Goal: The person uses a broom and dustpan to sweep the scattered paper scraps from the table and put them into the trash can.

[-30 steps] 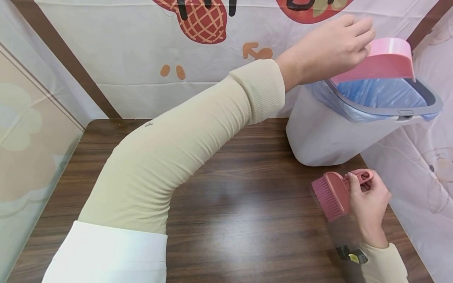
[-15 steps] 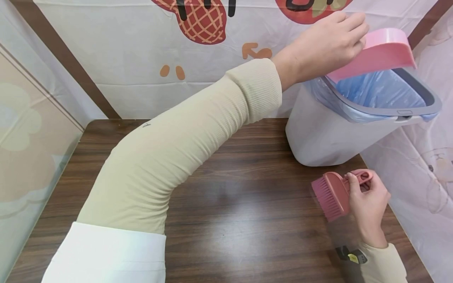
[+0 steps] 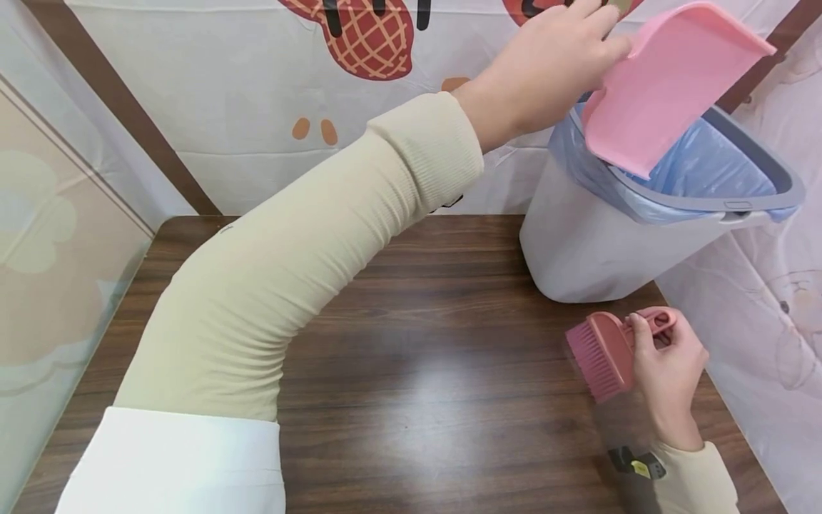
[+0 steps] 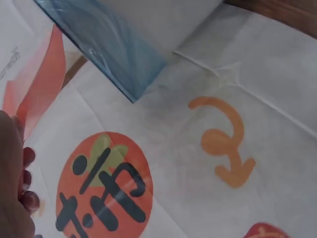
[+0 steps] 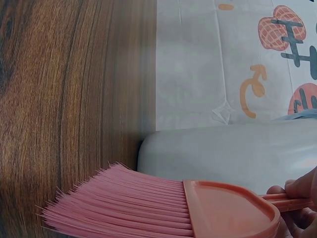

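Observation:
A pink dustpan [image 3: 674,78] is tilted over the near-left rim of the trash bin [image 3: 597,228]. My left hand [image 3: 552,61] grips it at its handle end, and the handle itself is hidden by the fingers. In the left wrist view the dustpan [image 4: 44,84] shows at the left with fingertips curled under it. My right hand [image 3: 671,368] pinches the handle of a small pink brush [image 3: 613,350] just over the table in front of the bin. Its bristles [image 5: 124,203] point left in the right wrist view.
A blue bag [image 3: 719,164] lines the bin, folded over its grey rim. The bin stands at the back right of the dark wooden table [image 3: 398,371]. Printed white cloth [image 3: 231,86] hangs behind, and pale cloth [image 3: 758,300] borders the right side.
My left hand has lifted and drawn back to the left, tipping the dustpan so its inner face shows and it stands higher over the bin. The right hand and brush have stayed put.

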{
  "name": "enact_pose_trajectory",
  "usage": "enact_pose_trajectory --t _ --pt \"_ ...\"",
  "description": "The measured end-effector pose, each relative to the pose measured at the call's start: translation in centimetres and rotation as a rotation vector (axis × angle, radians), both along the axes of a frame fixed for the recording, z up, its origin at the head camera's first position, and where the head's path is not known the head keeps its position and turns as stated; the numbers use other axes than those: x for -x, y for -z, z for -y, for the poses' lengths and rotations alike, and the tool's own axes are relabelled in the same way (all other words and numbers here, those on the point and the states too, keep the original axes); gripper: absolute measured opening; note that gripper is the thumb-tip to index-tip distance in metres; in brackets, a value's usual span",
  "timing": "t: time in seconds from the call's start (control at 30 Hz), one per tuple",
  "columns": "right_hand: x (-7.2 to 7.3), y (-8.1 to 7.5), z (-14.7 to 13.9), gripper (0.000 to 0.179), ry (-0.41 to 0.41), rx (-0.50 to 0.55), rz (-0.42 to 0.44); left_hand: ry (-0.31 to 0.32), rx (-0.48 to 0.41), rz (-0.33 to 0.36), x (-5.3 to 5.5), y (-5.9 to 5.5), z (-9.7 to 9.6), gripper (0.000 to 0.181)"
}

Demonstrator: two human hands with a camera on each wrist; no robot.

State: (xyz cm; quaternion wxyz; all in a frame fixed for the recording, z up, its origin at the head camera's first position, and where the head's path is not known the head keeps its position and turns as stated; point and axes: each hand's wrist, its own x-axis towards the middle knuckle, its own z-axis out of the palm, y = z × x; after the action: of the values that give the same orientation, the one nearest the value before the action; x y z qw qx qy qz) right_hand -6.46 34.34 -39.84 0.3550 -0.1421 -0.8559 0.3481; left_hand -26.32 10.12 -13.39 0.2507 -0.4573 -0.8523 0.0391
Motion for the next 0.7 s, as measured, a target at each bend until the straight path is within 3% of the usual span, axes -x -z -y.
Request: enact_pose_trajectory --t 0.17,0.27,0.5,0.7 --pt "0.0 -0.1 0.0 0.009 -0.005 0.008 -0.006 -0.090 -0.031 0.170 -0.7 0.4 1.7 0.043" --pt "0.1 -0.2 -0.1 0.009 -0.009 0.003 -0.011 -0.100 -0.072 0.231 -0.8 0.7 3.0 0.044" --pt "0.1 -0.3 0.0 0.009 -0.019 -0.003 -0.015 -0.042 -0.184 0.319 -1.4 1.1 5.8 0.039" --pt "0.1 -0.4 0.0 0.010 -0.029 0.001 -0.018 -0.031 -0.192 0.432 -2.6 1.8 8.1 0.033"
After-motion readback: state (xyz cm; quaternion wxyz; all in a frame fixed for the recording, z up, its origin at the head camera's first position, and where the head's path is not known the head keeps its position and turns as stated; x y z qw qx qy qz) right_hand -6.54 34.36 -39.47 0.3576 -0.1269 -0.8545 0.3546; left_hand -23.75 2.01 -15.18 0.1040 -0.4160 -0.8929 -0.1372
